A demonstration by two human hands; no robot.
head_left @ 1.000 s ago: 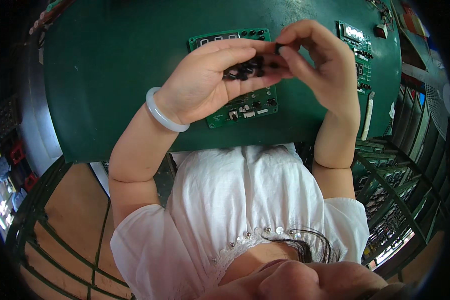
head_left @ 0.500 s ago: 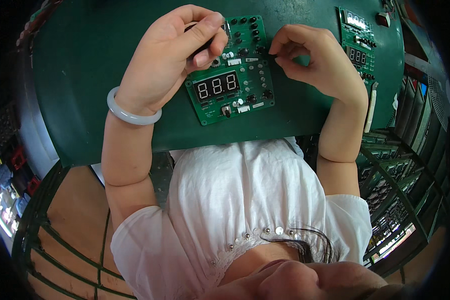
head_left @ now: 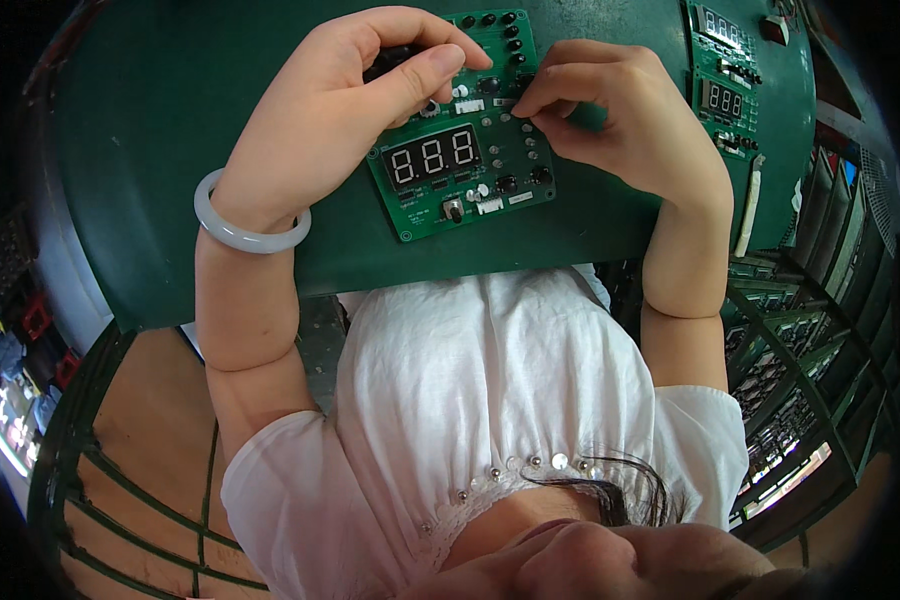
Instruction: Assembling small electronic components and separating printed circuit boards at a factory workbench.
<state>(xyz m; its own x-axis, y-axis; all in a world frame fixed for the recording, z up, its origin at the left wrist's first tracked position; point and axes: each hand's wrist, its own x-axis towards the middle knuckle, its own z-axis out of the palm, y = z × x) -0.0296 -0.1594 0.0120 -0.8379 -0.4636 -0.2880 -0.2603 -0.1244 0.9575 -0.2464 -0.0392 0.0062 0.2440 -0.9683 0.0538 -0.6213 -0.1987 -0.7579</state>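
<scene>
A green circuit board (head_left: 440, 222) with a three-digit display (head_left: 432, 158) lies on the table in front of me. Another green board (head_left: 525, 30) joins or adjoins its far edge, with a row of black button caps along its right side. Above that far board's left part, my left hand (head_left: 360, 95) is curled round something dark in the palm, too hidden to name. Its index finger reaches out over the board. My right hand (head_left: 615, 120) pinches at the boards' right side, thumb and fingertips together; whatever they hold is too small to make out.
More green boards with displays (head_left: 722, 98) lie at the table's right edge. Near them are a pale, thin stick-like tool (head_left: 748, 205) and a small dark red and white part (head_left: 773, 29). Metal racks (head_left: 790, 370) stand beside the green table (head_left: 170, 230).
My right hand has moved left onto the board's right side. My left hand's index finger has stretched out from its pinch, toward the right. The boards have shifted slightly.
</scene>
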